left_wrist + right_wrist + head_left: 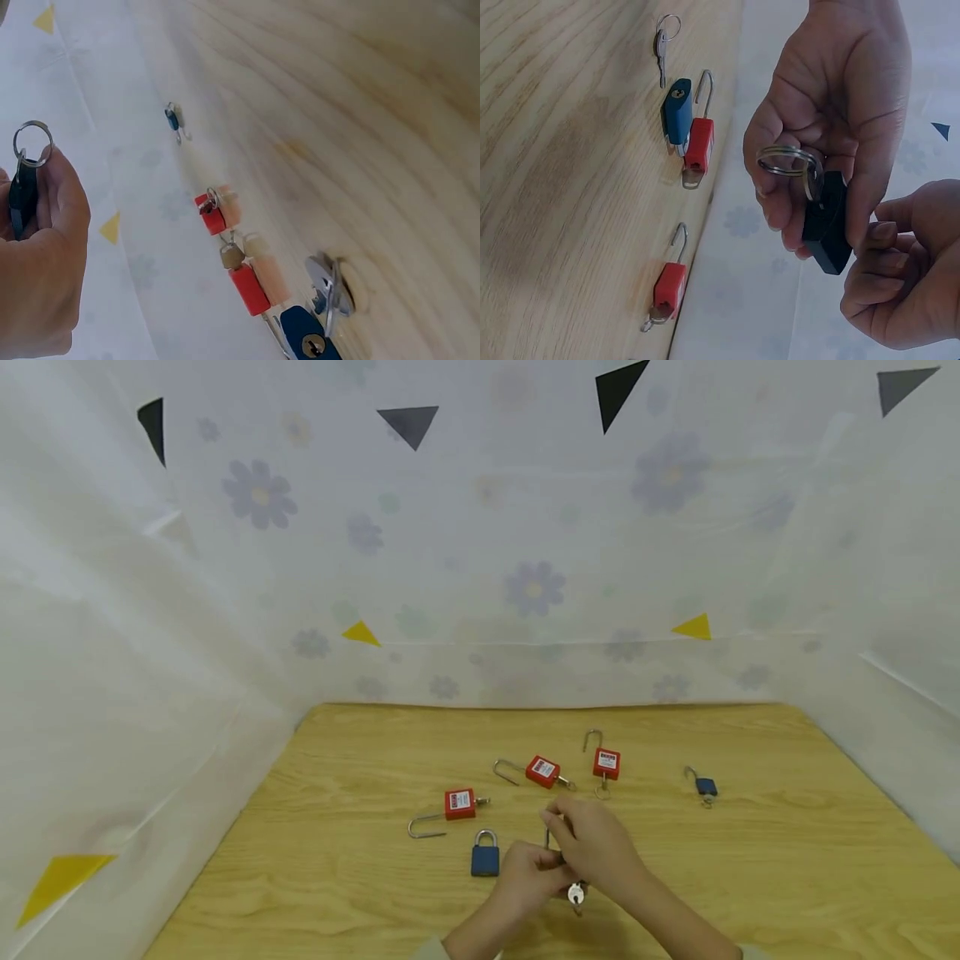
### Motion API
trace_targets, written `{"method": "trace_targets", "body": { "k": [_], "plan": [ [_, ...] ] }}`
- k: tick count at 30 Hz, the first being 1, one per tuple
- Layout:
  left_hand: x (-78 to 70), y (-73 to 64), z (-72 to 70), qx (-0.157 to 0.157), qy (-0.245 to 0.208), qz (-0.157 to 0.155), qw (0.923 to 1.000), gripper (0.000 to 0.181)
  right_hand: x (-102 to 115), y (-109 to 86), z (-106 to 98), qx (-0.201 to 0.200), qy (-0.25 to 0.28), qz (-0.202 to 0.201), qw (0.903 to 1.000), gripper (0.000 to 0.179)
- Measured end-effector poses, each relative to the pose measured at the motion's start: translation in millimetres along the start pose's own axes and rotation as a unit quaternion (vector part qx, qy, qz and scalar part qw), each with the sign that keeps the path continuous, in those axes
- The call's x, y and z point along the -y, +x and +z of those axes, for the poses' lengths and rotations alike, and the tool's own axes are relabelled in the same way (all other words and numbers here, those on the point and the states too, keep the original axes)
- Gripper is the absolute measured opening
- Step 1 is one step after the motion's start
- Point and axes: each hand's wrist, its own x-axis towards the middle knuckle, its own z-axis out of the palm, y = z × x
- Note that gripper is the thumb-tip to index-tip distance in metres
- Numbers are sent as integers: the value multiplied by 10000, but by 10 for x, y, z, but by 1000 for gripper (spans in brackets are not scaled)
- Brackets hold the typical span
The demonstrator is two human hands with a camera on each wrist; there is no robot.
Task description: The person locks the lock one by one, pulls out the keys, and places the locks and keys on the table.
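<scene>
Between the two hands is a dark padlock (826, 225), its key head and split ring (787, 160) sticking out at one end. My left hand (527, 875) grips the lock body between thumb and fingers. Close above it, my right hand (597, 845) has curled fingers at the top of the metal shackle (547, 837), pinching it. In the head view the hands cover most of the lock body. A blue padlock (485, 861) with its shackle closed lies just left of my left hand. Near that lock, a loose key (661, 52) with a ring lies on the table.
Three red padlocks (460, 804) (542, 772) (607, 764) lie beyond the hands, shackles open and keys in them. A small blue padlock (706, 787), shackle open, lies farther right. White patterned sheeting (480, 543) walls in the wooden table (337, 877) at the back and sides.
</scene>
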Motion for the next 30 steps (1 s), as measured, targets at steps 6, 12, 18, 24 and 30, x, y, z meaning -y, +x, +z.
{"method": "trace_targets", "body": {
  "k": [6,12,18,24,30],
  "plan": [
    [10,-17,-8,-40,194,120,9997,14,-3,-14,18,34,154,-105,9998,15],
    [-15,0,-32,104,-174,-111,9997,16,-74,3,-38,432,1198,-279,9915,20],
    [-16,-11,-41,243,-343,-75,9991,17,-176,10,-76,796,1771,-531,9795,21],
    [-6,-27,-59,424,-567,-34,9975,17,-270,10,-168,1173,2165,-537,9677,24],
    [-16,-61,-105,769,-875,-23,9932,21,-356,-16,-232,1507,2541,-175,9552,30]
  ]
}}
